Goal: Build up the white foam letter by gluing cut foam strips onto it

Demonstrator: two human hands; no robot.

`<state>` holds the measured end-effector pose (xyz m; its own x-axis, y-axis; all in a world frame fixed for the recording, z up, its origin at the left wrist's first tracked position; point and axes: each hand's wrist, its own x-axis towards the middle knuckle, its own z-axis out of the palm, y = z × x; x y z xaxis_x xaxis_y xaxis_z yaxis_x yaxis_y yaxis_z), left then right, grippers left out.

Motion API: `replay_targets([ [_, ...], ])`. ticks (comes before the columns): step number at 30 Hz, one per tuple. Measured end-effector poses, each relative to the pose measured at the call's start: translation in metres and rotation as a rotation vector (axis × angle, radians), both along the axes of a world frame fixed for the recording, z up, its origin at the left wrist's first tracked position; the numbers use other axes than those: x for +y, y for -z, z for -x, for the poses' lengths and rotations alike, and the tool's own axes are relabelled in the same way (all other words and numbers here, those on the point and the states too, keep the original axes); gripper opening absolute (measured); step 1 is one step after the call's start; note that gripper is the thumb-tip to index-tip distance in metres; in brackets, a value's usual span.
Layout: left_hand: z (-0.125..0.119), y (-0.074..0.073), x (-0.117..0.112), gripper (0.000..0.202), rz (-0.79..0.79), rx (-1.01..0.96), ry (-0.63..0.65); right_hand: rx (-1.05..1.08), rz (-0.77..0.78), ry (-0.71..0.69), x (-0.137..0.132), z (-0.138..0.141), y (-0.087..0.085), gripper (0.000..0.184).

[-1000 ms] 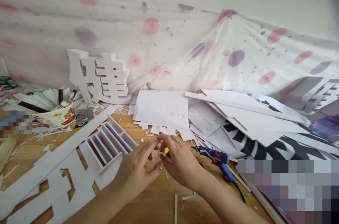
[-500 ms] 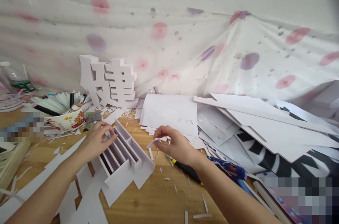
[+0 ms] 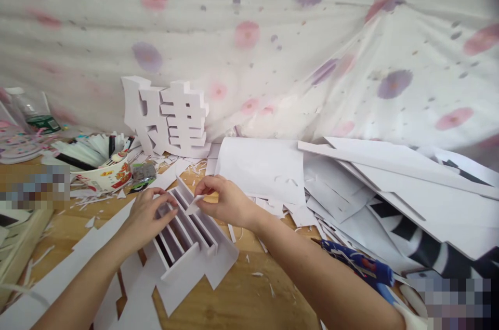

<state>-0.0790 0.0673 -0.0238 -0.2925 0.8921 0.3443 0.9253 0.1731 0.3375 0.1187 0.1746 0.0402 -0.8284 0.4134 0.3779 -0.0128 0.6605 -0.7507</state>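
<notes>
A white foam-board character [image 3: 222, 254] lies on the desk in front of me, with thin upright walls glued in parallel rows on its flat face. My left hand [image 3: 150, 215] curls over the left ends of these walls, thumb and fingertips gripping near their top edges. Between thumb and fingers, my right hand [image 3: 224, 200] pinches a small white foam-board strip [image 3: 194, 205]. The strip is just above the rows, at their far right end; whether it touches a wall I cannot tell.
A finished white character [image 3: 167, 117] stands at the back. Left of it, a paper bowl [image 3: 105, 176] sits beside white sticks. A blue glue gun [image 3: 354, 262] lies at right, below stacked white boards [image 3: 397, 174]. White scraps [image 3: 257, 274] litter the wooden desk.
My right hand has moved left with the strip, from beside the character to above its walls. My left hand has stayed at the walls. The view has shifted slightly.
</notes>
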Motion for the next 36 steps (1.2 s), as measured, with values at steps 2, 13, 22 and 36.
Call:
replay_targets([
  [2, -0.003, 0.000, 0.002, 0.020, 0.022, 0.004, -0.077, -0.006, -0.050, -0.009, 0.001, 0.006, 0.000, 0.013],
  [13, -0.007, 0.009, 0.005, 0.022, -0.060, -0.062, -0.128, -0.153, -0.315, -0.114, 0.003, 0.026, 0.002, 0.014],
  [22, -0.002, 0.014, 0.004, 0.022, -0.122, -0.126, -0.091, -0.251, -0.435, -0.206, 0.006, 0.040, 0.012, 0.017],
  [36, -0.003, 0.011, 0.003, 0.022, -0.079, -0.195, -0.079, -0.432, -0.598, -0.189, -0.003, 0.048, 0.021, 0.017],
])
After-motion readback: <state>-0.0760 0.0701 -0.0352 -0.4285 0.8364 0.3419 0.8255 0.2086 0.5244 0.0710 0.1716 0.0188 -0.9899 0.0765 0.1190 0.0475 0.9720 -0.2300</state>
